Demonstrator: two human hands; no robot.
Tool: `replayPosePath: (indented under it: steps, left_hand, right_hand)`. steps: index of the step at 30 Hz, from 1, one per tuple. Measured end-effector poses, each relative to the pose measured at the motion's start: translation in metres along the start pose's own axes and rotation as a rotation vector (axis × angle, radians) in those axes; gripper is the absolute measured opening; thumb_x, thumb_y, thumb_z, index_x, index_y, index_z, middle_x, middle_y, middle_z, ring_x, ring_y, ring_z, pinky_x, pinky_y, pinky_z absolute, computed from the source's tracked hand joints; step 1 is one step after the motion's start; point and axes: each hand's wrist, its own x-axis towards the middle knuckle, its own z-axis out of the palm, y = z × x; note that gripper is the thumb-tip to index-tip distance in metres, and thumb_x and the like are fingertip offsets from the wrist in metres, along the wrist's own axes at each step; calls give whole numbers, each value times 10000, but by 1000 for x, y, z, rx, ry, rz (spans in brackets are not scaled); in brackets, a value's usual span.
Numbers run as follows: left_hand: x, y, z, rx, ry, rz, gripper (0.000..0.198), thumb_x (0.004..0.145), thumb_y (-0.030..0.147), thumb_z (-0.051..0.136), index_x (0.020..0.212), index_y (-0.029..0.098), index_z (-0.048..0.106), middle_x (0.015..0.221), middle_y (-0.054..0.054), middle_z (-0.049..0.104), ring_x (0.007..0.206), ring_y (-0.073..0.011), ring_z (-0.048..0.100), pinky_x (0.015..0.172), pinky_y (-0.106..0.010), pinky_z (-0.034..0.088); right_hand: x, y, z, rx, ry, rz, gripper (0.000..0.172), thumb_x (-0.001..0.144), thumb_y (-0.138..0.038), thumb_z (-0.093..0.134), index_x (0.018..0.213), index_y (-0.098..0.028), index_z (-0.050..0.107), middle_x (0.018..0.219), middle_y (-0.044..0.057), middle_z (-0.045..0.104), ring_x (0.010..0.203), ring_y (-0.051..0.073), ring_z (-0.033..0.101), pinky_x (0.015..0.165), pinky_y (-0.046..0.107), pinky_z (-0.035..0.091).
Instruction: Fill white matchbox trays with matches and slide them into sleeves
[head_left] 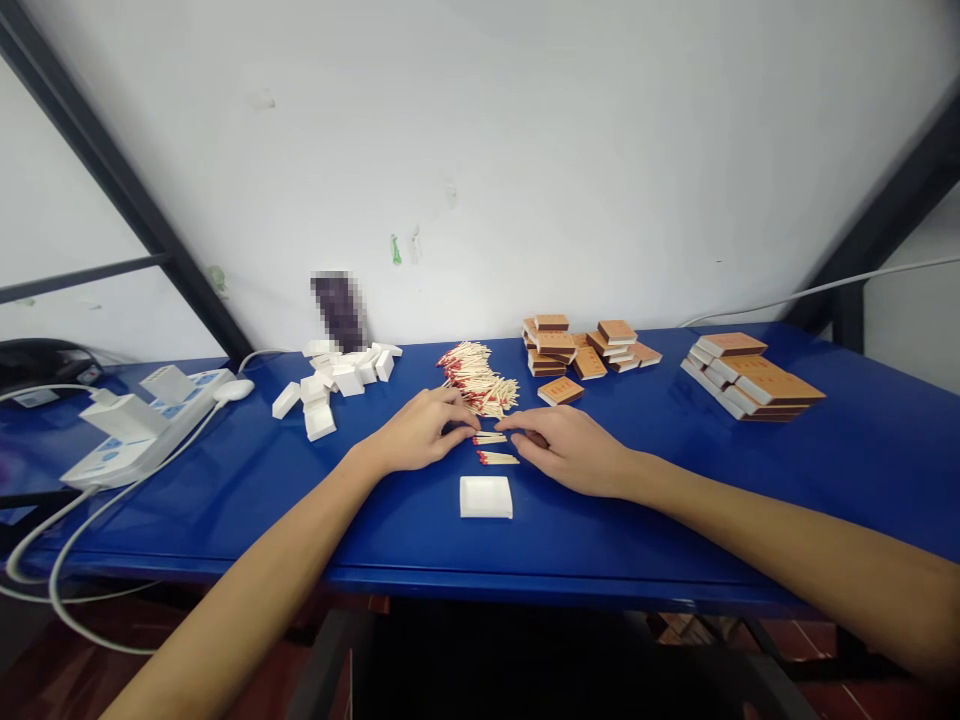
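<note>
Mid-frame: left hand point(421, 432), right hand point(576, 450) both narrow, grip unclear; apparently aligning matches point(491, 438). Next needs light, two-ended pinch.

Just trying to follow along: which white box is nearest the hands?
The lone box just in front of the small match rows; the other white boxes are clustered farther back, on the left.

My left hand point(426, 430) and right hand point(576, 452) flank a small row of matches point(491, 438), between the big match pile point(480, 385) and a white tray point(486, 498).
</note>
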Motion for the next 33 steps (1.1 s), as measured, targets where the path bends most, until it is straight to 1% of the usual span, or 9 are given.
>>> replayPosePath:
  steps: [2, 6, 12, 16, 18, 23, 28, 31, 33]
  left_hand:
    - [0, 3, -1, -4, -15, -3, 211, 965, 280, 517, 1008, 218, 714, 928, -37, 613, 891, -180, 570, 817, -326, 406]
    - [1, 10, -2, -2, -35, 1, 210, 956, 272, 524, 973, 203, 721, 876, -34, 611, 836, -172, 564, 797, -320, 415]
    - [0, 10, -3, 18, 78, 0, 225, 946, 266, 510, 950, 194, 723, 871, -43, 599, 848, -177, 555, 801, -318, 431]
    - [0, 3, -1, 93, 91, -24, 230, 934, 255, 505, 981, 204, 724, 857, -41, 599, 858, -186, 557, 799, -325, 433]
    - [1, 0, 0, 142, 137, -72, 224, 918, 241, 509, 970, 197, 723, 840, -43, 612, 838, -189, 562, 777, -326, 432]
    - [1, -7, -1, 171, 341, -279, 191, 882, 218, 511, 867, 173, 696, 702, -18, 610, 684, -163, 558, 662, -298, 402]
    - [0, -8, -4, 174, 345, -350, 195, 861, 230, 511, 865, 182, 699, 681, -10, 625, 643, -157, 552, 623, -287, 373]
    - [0, -7, -4, 189, 346, -394, 210, 860, 237, 503, 853, 183, 706, 693, -14, 637, 636, -159, 555, 606, -287, 358]
    - [0, -8, -4, 204, 345, -419, 217, 861, 248, 502, 847, 182, 708, 697, -17, 644, 632, -163, 558, 596, -289, 352]
  right_hand:
    - [0, 0, 0, -12, -13, 5, 349, 927, -228, 460, 1187, -216, 692, 980, 51, 764, 837, 210, 688, 716, 302, 462]
    - [0, 0, 0, 0, -24, -19, 356, 934, -238, 451, 1202, -210, 683, 1072, 53, 750, 918, 219, 686, 759, 311, 465]
    - [-1, -2, -2, 5, -47, -23, 322, 913, -222, 468, 1115, -190, 717, 1016, 58, 758, 848, 203, 681, 719, 298, 452]
    - [0, -2, -2, 13, -38, -33, 302, 917, -224, 465, 1069, -196, 724, 968, 48, 759, 825, 196, 673, 709, 295, 447]
    - [0, -2, -1, 8, -39, -21, 307, 917, -227, 467, 1088, -194, 719, 962, 52, 759, 811, 194, 671, 696, 293, 443]
    - [-2, -2, 0, -6, -64, -28, 363, 938, -278, 470, 1242, -211, 657, 1045, 56, 747, 848, 199, 672, 724, 298, 444]
    - [-2, -4, 0, -18, -61, -34, 364, 952, -474, 493, 1184, -275, 690, 917, 24, 740, 763, 181, 650, 641, 268, 388]
    - [-1, -4, 1, -9, -59, -9, 328, 932, -472, 530, 1097, -265, 723, 763, 3, 695, 641, 145, 591, 573, 252, 324]
    - [0, -5, 0, 10, -63, -11, 303, 927, -446, 543, 1057, -250, 734, 718, -4, 665, 609, 131, 557, 565, 248, 308]
